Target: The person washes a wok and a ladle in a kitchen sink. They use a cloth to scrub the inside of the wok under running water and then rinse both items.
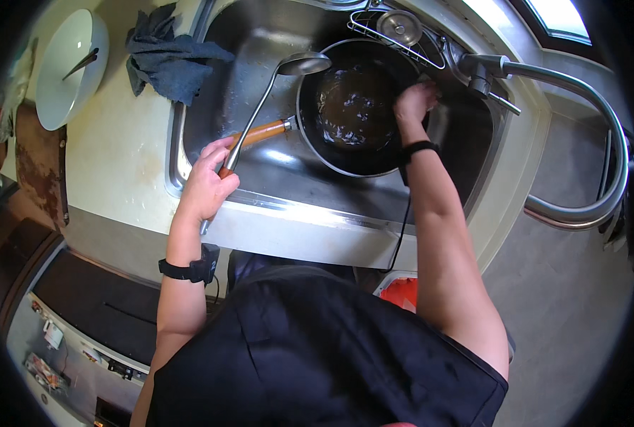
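Observation:
My left hand [210, 173] grips a steel ladle [261, 101] by its handle, near the front edge of the stainless steel sink [327, 205]. The ladle's bowl is raised toward the left rim of a dark frying pan [357, 109]. Liquid with shiny patches covers the pan's bottom. Its wooden handle [263, 132] points left, passing behind the ladle toward my left fingers. Over the pan's right rim is my right hand [417, 101], its fingers bent and blurred. Something small and pale may be at those fingertips, but I cannot tell what.
A wire rack [365, 26] with a round metal strainer [399, 28] hangs at the sink's back. The faucet [562, 69] curves along the right. Left of the sink are a blue-grey cloth [170, 56], a white bowl [74, 64] with chopsticks [82, 63], and a brown board [42, 160].

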`<state>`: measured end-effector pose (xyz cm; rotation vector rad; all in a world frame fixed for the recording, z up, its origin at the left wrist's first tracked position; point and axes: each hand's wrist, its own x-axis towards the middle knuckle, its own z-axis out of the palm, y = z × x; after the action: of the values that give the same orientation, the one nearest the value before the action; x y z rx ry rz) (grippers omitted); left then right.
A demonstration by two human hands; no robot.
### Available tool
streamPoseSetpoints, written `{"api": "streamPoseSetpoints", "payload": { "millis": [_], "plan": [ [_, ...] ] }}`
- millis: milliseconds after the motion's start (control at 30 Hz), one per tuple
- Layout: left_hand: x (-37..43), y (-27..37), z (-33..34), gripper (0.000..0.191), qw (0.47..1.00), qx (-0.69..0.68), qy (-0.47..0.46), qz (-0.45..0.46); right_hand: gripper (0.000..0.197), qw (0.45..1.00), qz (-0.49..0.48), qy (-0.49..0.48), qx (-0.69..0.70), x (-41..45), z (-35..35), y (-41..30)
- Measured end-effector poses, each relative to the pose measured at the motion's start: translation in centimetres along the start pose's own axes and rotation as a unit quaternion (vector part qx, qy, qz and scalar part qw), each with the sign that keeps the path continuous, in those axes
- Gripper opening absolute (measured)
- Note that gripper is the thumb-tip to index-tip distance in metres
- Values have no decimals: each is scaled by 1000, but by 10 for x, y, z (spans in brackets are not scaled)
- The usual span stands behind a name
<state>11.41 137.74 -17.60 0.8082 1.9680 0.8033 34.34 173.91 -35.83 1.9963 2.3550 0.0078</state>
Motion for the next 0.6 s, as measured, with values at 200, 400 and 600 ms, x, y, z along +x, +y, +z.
{"api": "streamPoseSetpoints", "payload": {
  "millis": [200,400,600],
  "plan": [
    [1,1,-2,32,1000,17,-6,12,53,960,-221,-46,-167,-43,23,-53],
    [-1,2,0,33,1000,-8,5,13,37,952,-210,-221,13,-88,-4,-49],
    [-3,1,-1,32,1000,-20,16,17,46,783,-417,-459,-52,-139,-40,-39]
  ]
}}
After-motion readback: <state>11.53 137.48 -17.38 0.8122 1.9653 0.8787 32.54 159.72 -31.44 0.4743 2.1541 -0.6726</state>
